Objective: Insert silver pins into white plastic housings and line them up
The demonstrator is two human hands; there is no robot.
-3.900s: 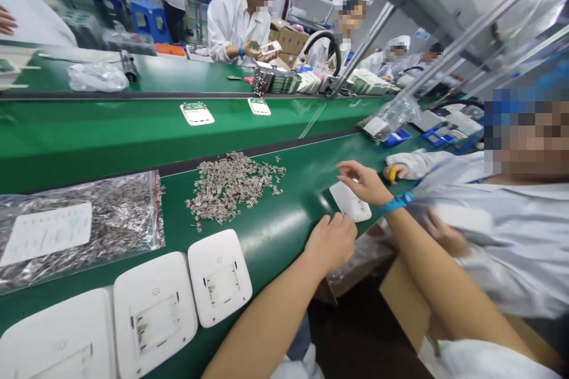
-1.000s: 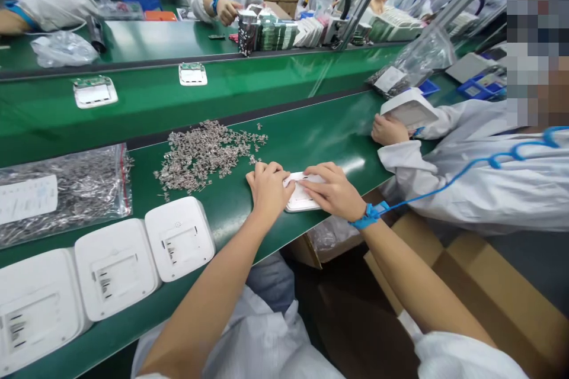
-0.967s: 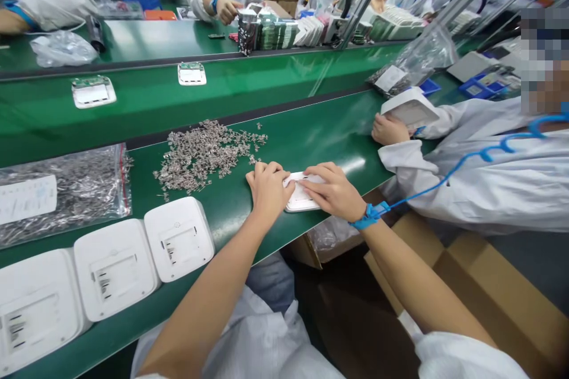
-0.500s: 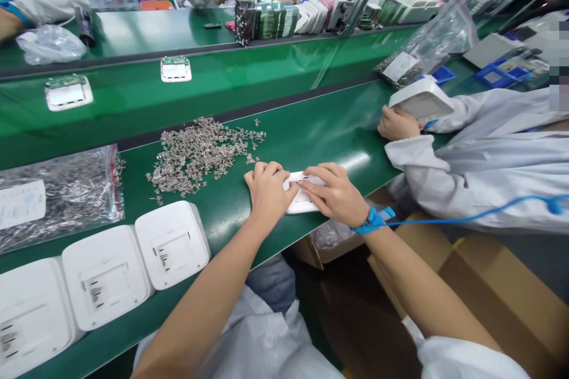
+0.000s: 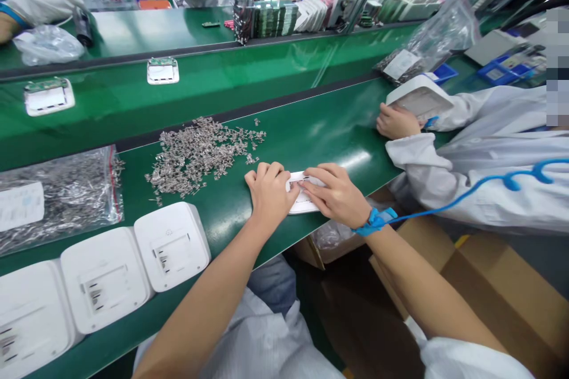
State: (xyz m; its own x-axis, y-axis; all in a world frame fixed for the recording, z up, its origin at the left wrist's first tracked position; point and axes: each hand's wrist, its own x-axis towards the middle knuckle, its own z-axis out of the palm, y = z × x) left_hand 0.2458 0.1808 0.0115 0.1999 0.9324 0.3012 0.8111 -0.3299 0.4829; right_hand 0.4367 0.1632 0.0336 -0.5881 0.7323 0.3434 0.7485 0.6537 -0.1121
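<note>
A white plastic housing point(image 5: 304, 206) lies on the green bench between my hands, mostly covered by my fingers. My left hand point(image 5: 272, 190) grips its left side, the thumb pressing onto the face. From the right, my right hand point(image 5: 341, 194) reaches over it with fingertips pinched together near that thumb. Whatever small part may be between those fingertips is hidden. A blue strap point(image 5: 376, 221) circles my right wrist. Just beyond my left hand spreads a pile of small metal clips point(image 5: 195, 157).
Several white housings point(image 5: 171, 246) stand in a row at left, near a clear bag of metal parts point(image 5: 66, 198). A green conveyor point(image 5: 240, 71) carries two white units point(image 5: 162, 71). At right, a co-worker's hand point(image 5: 398, 122) holds a white housing. A cardboard box point(image 5: 489, 296) stands below.
Both units on the conveyor have shifted left. The person across has raised a hand from the stack of boards. My blue wrist cord has swung; my hands stay nearly in place.
</note>
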